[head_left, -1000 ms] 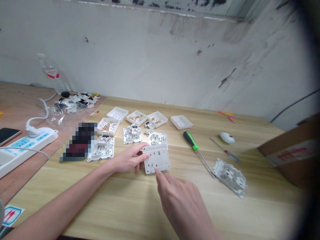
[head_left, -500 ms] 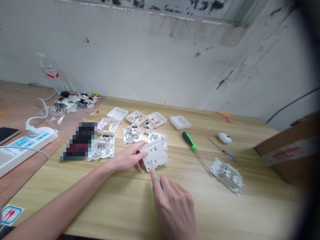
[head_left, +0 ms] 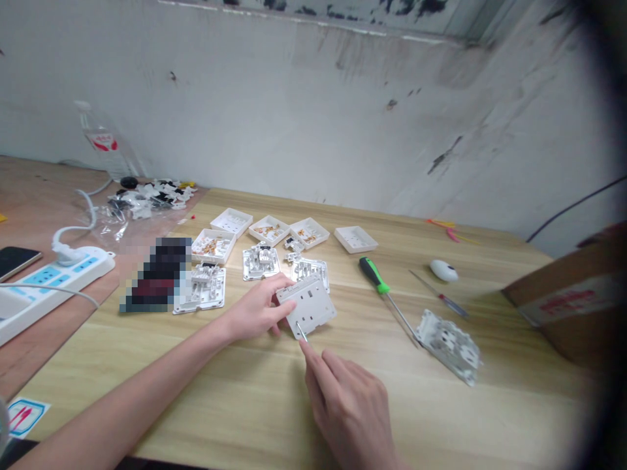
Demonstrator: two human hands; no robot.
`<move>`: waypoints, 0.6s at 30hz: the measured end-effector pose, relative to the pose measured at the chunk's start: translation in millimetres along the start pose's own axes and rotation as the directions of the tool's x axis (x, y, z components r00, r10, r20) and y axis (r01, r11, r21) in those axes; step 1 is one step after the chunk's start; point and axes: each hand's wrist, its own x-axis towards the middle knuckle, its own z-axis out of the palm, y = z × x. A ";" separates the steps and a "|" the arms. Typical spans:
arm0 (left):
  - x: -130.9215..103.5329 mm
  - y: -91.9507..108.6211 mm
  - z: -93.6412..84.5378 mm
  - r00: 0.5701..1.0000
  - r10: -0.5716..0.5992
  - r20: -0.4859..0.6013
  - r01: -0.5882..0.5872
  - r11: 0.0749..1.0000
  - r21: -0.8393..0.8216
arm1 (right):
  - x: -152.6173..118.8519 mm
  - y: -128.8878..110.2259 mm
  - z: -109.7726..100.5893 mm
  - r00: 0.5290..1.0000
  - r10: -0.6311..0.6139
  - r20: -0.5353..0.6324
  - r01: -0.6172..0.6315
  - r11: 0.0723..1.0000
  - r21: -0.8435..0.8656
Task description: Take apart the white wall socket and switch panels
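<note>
My left hand [head_left: 262, 305] grips a white plastic socket plate [head_left: 313, 308] by its left edge, thumb across the flat face. That face has several small slots and is tilted toward me. In my right hand [head_left: 350, 401] is a thin screwdriver [head_left: 302, 331], its metal tip at a slot near the plate's lower left corner. The fist hides its handle. Just behind the held plate lies another white socket frame [head_left: 313, 271]. Two more frames with fittings, one socket frame [head_left: 259, 261] and a nearer socket frame [head_left: 208, 290], lie to the left.
White trays, some with copper parts [head_left: 213, 247], line the back. At right lie a green-black screwdriver [head_left: 375, 274], a small screwdriver [head_left: 441, 295], a white mouse-like object [head_left: 443, 270], a socket assembly [head_left: 448, 346] and a cardboard box [head_left: 563, 300]. A power strip [head_left: 59, 281] lies left.
The plate and my left hand have shifted slightly right. My right hand has drawn slightly down and right, with the screwdriver tip still at the same corner. The view has moved a little.
</note>
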 end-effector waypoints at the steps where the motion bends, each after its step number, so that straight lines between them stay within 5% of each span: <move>1: -0.1 0.9 0.9 1.000 -0.006 -0.007 0.006 1.000 0.007 | -1.2 -1.0 1.3 1.000 -0.014 -0.006 0.014 1.000 -0.017; 11: -0.3 9.8 9.4 0.975 -0.206 -0.084 0.196 0.974 -0.114 | -4.8 -11.0 -7.0 1.000 0.009 0.010 -0.008 0.991 -0.133; 18: -1.2 12.1 10.0 0.972 -0.223 -0.075 0.210 0.967 -0.145 | -5.6 -8.2 -6.1 0.997 -0.010 0.080 0.022 0.990 -0.140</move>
